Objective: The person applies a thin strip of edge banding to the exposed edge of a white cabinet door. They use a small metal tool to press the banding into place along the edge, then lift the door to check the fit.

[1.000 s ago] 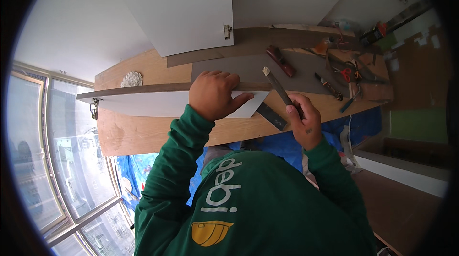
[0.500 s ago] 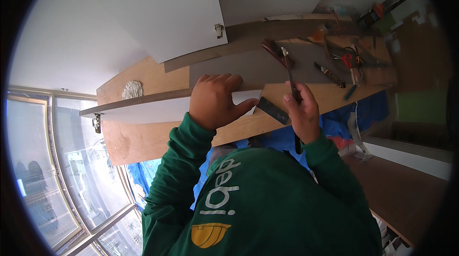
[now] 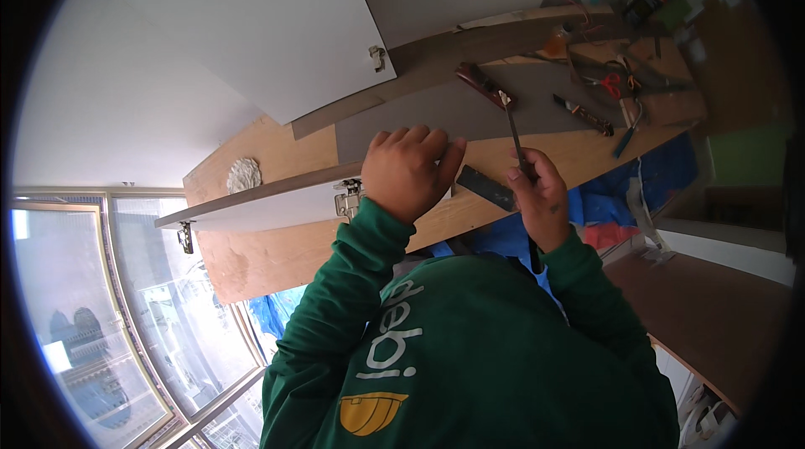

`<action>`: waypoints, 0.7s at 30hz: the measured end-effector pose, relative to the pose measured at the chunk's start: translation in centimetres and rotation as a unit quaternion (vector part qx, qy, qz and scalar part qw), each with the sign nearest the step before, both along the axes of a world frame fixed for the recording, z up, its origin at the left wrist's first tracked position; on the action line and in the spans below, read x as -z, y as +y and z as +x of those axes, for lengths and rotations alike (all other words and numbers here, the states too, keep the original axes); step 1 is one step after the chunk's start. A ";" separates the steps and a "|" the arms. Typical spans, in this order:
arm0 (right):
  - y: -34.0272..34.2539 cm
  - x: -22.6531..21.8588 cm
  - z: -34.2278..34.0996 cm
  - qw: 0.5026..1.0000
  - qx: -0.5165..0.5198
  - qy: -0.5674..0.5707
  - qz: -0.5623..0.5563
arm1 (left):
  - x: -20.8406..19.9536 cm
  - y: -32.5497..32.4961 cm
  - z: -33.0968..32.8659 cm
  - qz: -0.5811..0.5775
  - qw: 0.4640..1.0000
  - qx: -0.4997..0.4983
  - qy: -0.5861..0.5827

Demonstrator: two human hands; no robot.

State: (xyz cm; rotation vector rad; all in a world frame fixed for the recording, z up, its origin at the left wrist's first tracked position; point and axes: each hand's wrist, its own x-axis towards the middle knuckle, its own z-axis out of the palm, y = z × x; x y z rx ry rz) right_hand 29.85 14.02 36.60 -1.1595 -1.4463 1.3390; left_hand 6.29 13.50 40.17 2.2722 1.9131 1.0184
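Note:
A long cabinet door panel stands on its edge, white on the near side, with a brown upper edge. Two metal hinges sit on it, one hinge beside my left wrist and another hinge near the far left end. My left hand is closed over the panel's right end, fingers curled on the upper edge. In my right hand is a long thin tool with a dark handle, its whitish tip pointing away; its exact kind is unclear. Between both hands lies a dark rectangular block.
The plywood worktop carries a dark red tool, a utility knife, red-handled scissors and a crumpled white wad. A white door hangs over the back. Blue sheeting lies below; windows stand left.
My left hand has slid right along the panel, its thumb drawn up from outstretched, and the nearer hinge has come into sight. My right hand still holds the tool. The whole view has shifted slightly.

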 end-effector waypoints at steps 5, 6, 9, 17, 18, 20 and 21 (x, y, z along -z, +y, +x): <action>-0.1 0.1 0.5 1.000 0.001 -0.008 0.001 | 0.0 0.0 -0.8 -0.018 1.000 0.013 -0.023; -0.1 0.2 0.6 1.000 0.001 -0.011 0.002 | 0.0 0.0 -0.9 -0.025 0.999 0.015 -0.024; -0.2 0.2 0.9 1.000 0.001 -0.013 0.004 | -0.3 -0.1 -1.1 -0.033 0.998 0.022 -0.051; 0.0 0.5 1.5 1.000 0.002 -0.010 -0.003 | -1.8 -0.5 -1.9 -0.036 0.987 0.135 -0.084; 0.0 0.5 1.5 1.000 0.001 -0.011 -0.005 | -1.7 -0.5 -2.0 -0.022 0.986 0.137 -0.090; 0.0 0.5 1.6 1.000 0.001 -0.013 -0.009 | -1.4 -0.5 -1.9 0.007 0.985 0.143 -0.100; 0.0 0.5 1.6 1.000 0.005 -0.007 -0.015 | -1.3 -0.5 -1.9 0.016 0.984 0.141 -0.103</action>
